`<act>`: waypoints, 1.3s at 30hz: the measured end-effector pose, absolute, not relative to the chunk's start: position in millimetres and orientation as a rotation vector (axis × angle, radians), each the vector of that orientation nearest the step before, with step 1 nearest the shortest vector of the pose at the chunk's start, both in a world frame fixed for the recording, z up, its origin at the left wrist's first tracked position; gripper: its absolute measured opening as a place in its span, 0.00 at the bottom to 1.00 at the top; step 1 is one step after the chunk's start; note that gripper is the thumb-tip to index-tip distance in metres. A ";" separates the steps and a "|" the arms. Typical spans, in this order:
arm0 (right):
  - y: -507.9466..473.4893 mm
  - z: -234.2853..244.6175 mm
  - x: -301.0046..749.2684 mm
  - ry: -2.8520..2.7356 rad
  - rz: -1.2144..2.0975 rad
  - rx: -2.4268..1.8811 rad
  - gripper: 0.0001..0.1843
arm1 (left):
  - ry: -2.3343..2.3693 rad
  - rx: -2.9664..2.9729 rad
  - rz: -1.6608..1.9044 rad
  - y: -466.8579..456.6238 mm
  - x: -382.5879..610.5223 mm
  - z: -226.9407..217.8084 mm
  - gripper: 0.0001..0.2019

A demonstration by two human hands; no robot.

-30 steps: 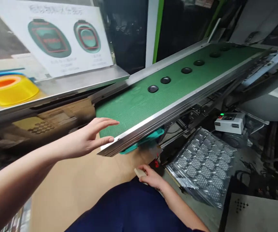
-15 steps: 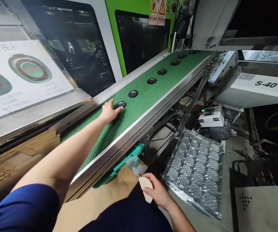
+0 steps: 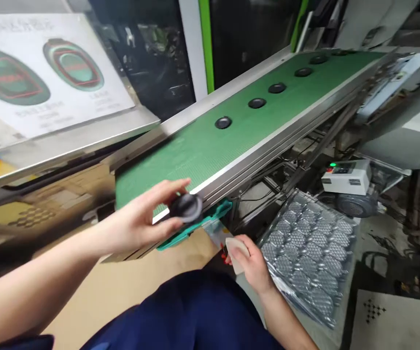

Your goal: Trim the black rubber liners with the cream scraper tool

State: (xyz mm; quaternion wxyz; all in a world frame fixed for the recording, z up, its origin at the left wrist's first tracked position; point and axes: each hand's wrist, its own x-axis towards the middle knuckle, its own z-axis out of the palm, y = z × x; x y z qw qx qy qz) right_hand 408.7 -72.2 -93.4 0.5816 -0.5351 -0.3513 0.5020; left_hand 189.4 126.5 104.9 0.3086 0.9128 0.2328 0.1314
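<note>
Head view: black disc pinched in left grip.

Green conveyor belt, edged by a steel side rail and rising away towards the right. At least five black round parts lie directly on it in one row, well apart from each other, nearer its far edge. Left of the belt, a steel shelf carries a printed sheet with two oval figures. Below the belt lie a brown cardboard sheet and a clear blister tray
</note>
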 end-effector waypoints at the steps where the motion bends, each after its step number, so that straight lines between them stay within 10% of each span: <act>1: -69.4 -80.8 404.7 -0.865 1.144 -1.243 0.21 | 0.587 2.415 0.240 106.8 175.1 105.2 0.39; 15: -43.7 9.5 248.0 -1.752 0.681 -1.113 0.12 | 0.454 0.442 0.808 9.5 50.3 6.1 0.29; 39: -45.2 19.0 110.0 -2.407 0.209 -1.321 0.08 | 0.191 0.181 0.823 -6.3 -49.7 -27.4 0.32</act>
